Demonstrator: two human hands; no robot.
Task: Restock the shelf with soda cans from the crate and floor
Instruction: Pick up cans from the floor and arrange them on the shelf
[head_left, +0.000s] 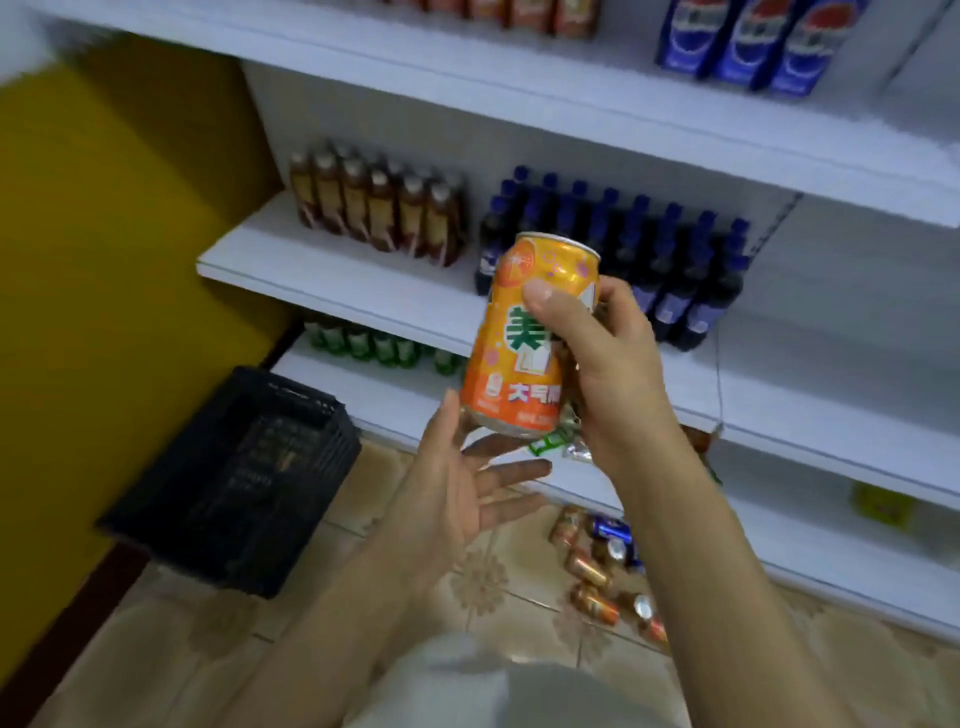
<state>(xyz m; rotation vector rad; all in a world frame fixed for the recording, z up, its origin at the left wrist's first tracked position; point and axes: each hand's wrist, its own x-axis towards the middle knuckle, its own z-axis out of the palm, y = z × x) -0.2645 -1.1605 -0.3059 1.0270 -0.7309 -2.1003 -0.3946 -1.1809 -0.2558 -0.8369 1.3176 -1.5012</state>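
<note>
An orange soda can (519, 332) with green lettering is held upright, slightly tilted, in front of the white shelves (332, 275). My right hand (602, 364) grips the can from its right side, thumb across the front. Just below the can, my left hand (462, 493) is spread with straight fingers, its fingertips near the can's base; whether they touch it I cannot tell. Several loose cans (602, 566) lie on the tiled floor under the lowest shelf. A black plastic crate (244, 478) stands on the floor at the left, its inside dark.
Brown bottles (374, 208) and dark blue-capped bottles (649, 260) stand on the middle shelf. Green bottles (374, 345) line the shelf below, blue packs (753, 41) the top one. A yellow wall (104, 234) closes the left side.
</note>
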